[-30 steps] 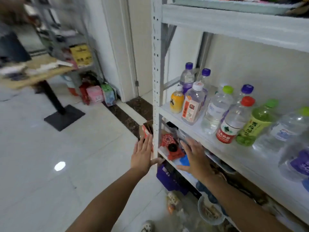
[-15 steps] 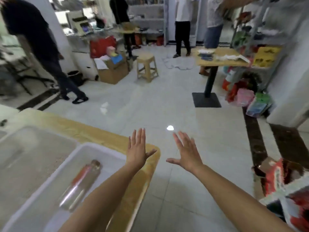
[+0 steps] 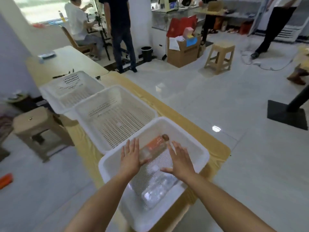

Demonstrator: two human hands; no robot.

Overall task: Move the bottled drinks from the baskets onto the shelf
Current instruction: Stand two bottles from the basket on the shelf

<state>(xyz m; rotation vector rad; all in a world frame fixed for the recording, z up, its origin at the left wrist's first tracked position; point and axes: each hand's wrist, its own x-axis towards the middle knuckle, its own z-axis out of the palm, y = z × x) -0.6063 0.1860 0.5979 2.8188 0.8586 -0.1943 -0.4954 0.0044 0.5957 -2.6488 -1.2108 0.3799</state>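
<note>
Three white perforated baskets stand in a row on a yellow-topped table. In the nearest basket (image 3: 203, 154) lie two bottles: one with an orange label and brown cap (image 3: 154, 145), and a clear bottle (image 3: 158, 190) closer to me. My left hand (image 3: 130, 156) hovers flat, fingers straight, beside the orange-label bottle's lower end. My right hand (image 3: 180, 160) is spread open above the basket, to the right of that bottle. Neither hand holds anything. The middle basket (image 3: 115, 118) and far basket (image 3: 71, 87) hold no bottles. The shelf is out of view.
A beige stool (image 3: 37, 126) stands left of the table, another stool (image 3: 219, 56) across the floor. A black table base (image 3: 286, 113) sits at right. People stand or sit at the back near a cardboard box (image 3: 183, 51).
My view has swung from the shelf of bottles across the floor to the baskets. Both open hands now hover over the nearest basket.
</note>
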